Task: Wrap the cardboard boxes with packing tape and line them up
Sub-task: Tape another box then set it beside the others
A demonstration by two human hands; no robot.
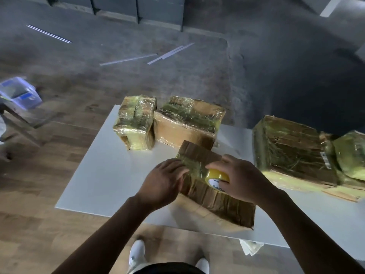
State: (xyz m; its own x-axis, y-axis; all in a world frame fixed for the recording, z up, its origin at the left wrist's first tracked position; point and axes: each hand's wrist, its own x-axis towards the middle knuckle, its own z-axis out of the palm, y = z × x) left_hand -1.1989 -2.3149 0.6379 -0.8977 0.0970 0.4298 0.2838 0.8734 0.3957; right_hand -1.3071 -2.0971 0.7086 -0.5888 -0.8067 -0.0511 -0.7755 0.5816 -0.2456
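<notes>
A brown cardboard box (215, 202) lies on the white table (110, 175), close to its front edge, with a band of tape across its far end. My right hand (241, 179) grips a yellow roll of packing tape (216, 177) on top of the box. My left hand (165, 181) presses on the taped band at the box's left side, fingers on the tape. Two taped boxes stand side by side at the back: a small one (136, 123) and a wider one (187, 123). A large taped box (292, 151) lies to the right.
Another taped box (351, 153) sits at the far right edge, partly cut off. A clear plastic bin (19, 93) rests on a stand at the left. White strips (150, 56) lie on the dark carpet beyond. My white shoes (138, 254) are below the table edge.
</notes>
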